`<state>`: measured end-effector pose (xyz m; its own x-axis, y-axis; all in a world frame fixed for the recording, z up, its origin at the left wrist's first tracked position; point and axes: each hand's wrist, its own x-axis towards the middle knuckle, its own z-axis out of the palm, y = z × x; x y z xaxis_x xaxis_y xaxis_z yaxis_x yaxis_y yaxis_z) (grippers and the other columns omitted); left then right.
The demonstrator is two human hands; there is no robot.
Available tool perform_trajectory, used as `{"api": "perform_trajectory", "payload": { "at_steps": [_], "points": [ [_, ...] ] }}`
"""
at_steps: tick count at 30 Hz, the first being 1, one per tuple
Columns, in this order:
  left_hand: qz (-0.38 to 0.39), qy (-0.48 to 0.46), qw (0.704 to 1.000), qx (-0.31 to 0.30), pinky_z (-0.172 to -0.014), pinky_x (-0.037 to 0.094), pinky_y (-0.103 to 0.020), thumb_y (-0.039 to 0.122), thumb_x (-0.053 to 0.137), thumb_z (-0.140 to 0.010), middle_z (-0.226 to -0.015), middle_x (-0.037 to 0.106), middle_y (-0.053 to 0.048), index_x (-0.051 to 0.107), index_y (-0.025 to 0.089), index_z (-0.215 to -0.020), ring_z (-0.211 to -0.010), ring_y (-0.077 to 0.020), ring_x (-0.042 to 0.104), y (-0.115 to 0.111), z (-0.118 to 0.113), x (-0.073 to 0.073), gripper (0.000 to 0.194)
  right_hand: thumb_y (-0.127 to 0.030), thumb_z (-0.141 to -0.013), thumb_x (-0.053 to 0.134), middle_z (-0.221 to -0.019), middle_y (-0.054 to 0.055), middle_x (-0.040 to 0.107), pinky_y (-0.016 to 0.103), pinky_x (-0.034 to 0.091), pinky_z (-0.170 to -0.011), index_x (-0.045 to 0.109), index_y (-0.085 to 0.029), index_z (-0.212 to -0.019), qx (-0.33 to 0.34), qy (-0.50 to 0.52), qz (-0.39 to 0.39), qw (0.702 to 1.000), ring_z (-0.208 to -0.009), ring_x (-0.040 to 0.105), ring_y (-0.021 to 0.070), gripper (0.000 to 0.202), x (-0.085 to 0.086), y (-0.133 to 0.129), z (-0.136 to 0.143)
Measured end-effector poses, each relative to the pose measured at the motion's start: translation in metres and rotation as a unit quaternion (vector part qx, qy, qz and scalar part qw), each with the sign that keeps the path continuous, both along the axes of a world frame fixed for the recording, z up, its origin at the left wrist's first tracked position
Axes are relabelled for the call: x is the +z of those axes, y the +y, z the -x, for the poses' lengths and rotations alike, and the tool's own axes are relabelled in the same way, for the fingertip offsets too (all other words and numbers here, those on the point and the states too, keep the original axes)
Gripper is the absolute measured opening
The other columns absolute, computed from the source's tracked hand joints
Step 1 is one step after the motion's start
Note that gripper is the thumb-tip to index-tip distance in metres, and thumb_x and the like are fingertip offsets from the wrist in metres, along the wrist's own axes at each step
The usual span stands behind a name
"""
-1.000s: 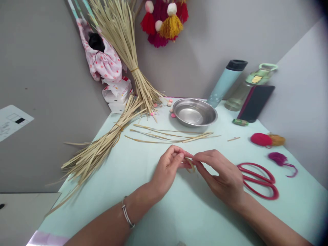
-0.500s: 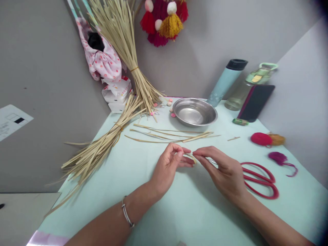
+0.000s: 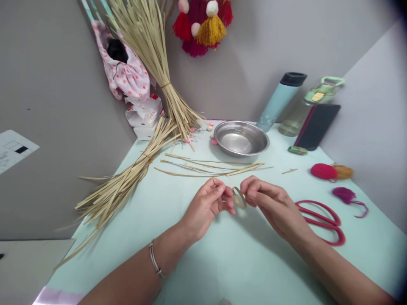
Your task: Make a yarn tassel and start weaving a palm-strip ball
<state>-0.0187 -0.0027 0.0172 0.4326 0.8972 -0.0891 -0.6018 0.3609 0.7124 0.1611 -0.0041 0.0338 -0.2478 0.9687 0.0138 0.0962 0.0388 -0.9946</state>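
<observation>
A small loop of straw strip (image 3: pixel 240 198) hangs between my two hands over the pale green table. My left hand (image 3: pixel 208 205) pinches its left side between thumb and fingers, a silver bracelet on that wrist. On the other side, my right hand (image 3: pixel 275 203) has thumb and fingertips closed on the loop's right edge. Several loose straw strips (image 3: pixel 206 167) lie just beyond both hands. Red-handled scissors (image 3: pixel 330 226) rest beside my right hand, which hides their blades.
A steel bowl (image 3: pixel 241 140) stands behind the loose strips. Straw bundles (image 3: pixel 127 182) lie at the left. At the right are bottles (image 3: pixel 280 103), a phone (image 3: pixel 318 127), red yarn (image 3: pixel 322 171) and purple yarn (image 3: pixel 343 194). The green table (image 3: pixel 203 271) meets grey walls.
The straw loop now shows more openly between my hands. My right hand has turned, its fingers curling more around the strip, and my left fingers have curled in.
</observation>
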Motion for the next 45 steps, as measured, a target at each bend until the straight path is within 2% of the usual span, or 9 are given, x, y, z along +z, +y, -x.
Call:
{"api": "perform_trajectory", "payload": {
  "at_steps": [3, 10, 17, 25, 28, 34, 38, 41, 45],
  "points": [
    [-0.004, 0.009, 1.000, -0.011, -0.065, 0.050, -0.024, 0.029, 0.056, -0.091, -0.081, 0.054, 0.000, 0.049, 0.016, -0.083, -0.067, -0.0094, 0.055, -0.001, -0.001, -0.002, 0.016, -0.035, -0.087, 0.060, -0.093, 0.004, 0.061, 0.027, 0.040, -0.057, 0.063, -0.020, -0.072, 0.032, 0.081, 0.054, 0.995, -0.063, 0.047, 0.0122, 0.022, 0.000, -0.002, 0.003],
    [-0.074, 0.118, 0.990, -0.026, -0.060, 0.047, -0.025, 0.039, 0.055, -0.090, -0.074, 0.053, 0.002, 0.046, 0.019, -0.082, -0.057, -0.0093, 0.052, 0.000, 0.002, -0.002, 0.024, -0.038, -0.089, 0.059, -0.066, 0.001, 0.058, 0.027, 0.041, -0.059, 0.058, -0.018, -0.070, 0.057, 0.095, 0.130, 0.985, -0.060, 0.051, 0.0132, 0.027, 0.001, 0.002, 0.009],
    [-0.319, 0.366, 0.870, 0.086, -0.073, 0.045, -0.026, 0.028, 0.052, -0.092, -0.108, 0.053, -0.006, 0.058, 0.019, -0.087, -0.078, -0.0121, 0.052, -0.006, 0.003, -0.006, 0.012, -0.037, -0.081, 0.070, -0.072, -0.001, 0.058, 0.027, 0.042, -0.063, 0.064, -0.018, -0.085, 0.076, -0.005, 0.130, 0.989, -0.066, 0.050, 0.0131, 0.021, -0.002, 0.003, 0.003],
    [-0.303, 0.369, 0.873, 0.100, -0.073, 0.045, -0.027, 0.022, 0.044, -0.095, -0.108, 0.058, -0.006, 0.055, 0.022, -0.107, -0.075, -0.0131, 0.053, -0.007, 0.003, -0.004, 0.017, -0.036, -0.084, 0.067, -0.071, 0.000, 0.062, 0.028, 0.041, -0.066, 0.065, -0.019, -0.081, 0.063, -0.030, 0.094, 0.993, -0.067, 0.051, 0.0137, 0.018, 0.002, 0.003, 0.000],
    [-0.357, 0.397, 0.842, 0.084, -0.077, 0.046, -0.028, 0.013, 0.046, -0.090, -0.114, 0.057, -0.007, 0.056, 0.022, -0.113, -0.082, -0.0143, 0.055, -0.005, 0.004, -0.003, 0.027, -0.034, -0.083, 0.069, -0.071, 0.000, 0.061, 0.028, 0.042, -0.066, 0.065, -0.019, -0.081, 0.055, -0.016, 0.095, 0.994, -0.067, 0.052, 0.0140, 0.016, 0.000, 0.004, -0.005],
    [-0.391, 0.433, 0.802, 0.132, -0.081, 0.048, -0.029, 0.018, 0.052, -0.091, -0.106, 0.057, -0.006, 0.058, 0.019, -0.089, -0.087, -0.0150, 0.056, -0.002, 0.007, -0.009, 0.007, -0.031, -0.082, 0.071, -0.072, 0.000, 0.063, 0.028, 0.041, -0.068, 0.067, -0.019, -0.082, 0.072, 0.011, 0.112, 0.991, -0.068, 0.053, 0.0137, 0.012, -0.006, 0.005, -0.005],
    [-0.448, 0.429, 0.774, 0.126, -0.089, 0.045, -0.032, 0.017, 0.047, -0.093, -0.106, 0.057, -0.007, 0.056, 0.018, -0.091, -0.099, -0.0177, 0.056, -0.005, 0.007, -0.007, 0.009, -0.029, -0.078, 0.075, -0.069, -0.002, 0.062, 0.027, 0.039, -0.066, 0.066, -0.019, -0.077, 0.047, 0.039, 0.135, 0.989, -0.066, 0.051, 0.0125, 0.013, -0.005, 0.006, -0.003],
    [-0.446, 0.412, 0.786, 0.116, -0.098, 0.041, -0.034, 0.018, 0.048, -0.093, -0.115, 0.056, -0.008, 0.057, 0.019, -0.091, -0.113, -0.0202, 0.052, -0.009, 0.006, -0.002, 0.009, -0.028, -0.076, 0.076, -0.069, -0.003, 0.061, 0.026, 0.038, -0.065, 0.064, -0.019, -0.076, 0.050, 0.052, 0.141, 0.987, -0.066, 0.050, 0.0116, 0.014, -0.004, 0.006, -0.003],
    [-0.352, 0.349, 0.861, 0.110, -0.098, 0.043, -0.032, 0.022, 0.041, -0.098, -0.129, 0.051, -0.009, 0.053, 0.021, -0.112, -0.123, -0.0195, 0.047, -0.011, 0.003, -0.002, 0.019, -0.027, -0.079, 0.074, -0.072, -0.002, 0.062, 0.026, 0.039, -0.065, 0.062, -0.019, -0.076, 0.072, 0.046, 0.126, 0.988, -0.068, 0.051, 0.0117, 0.014, -0.001, 0.003, -0.001]
  ]
}}
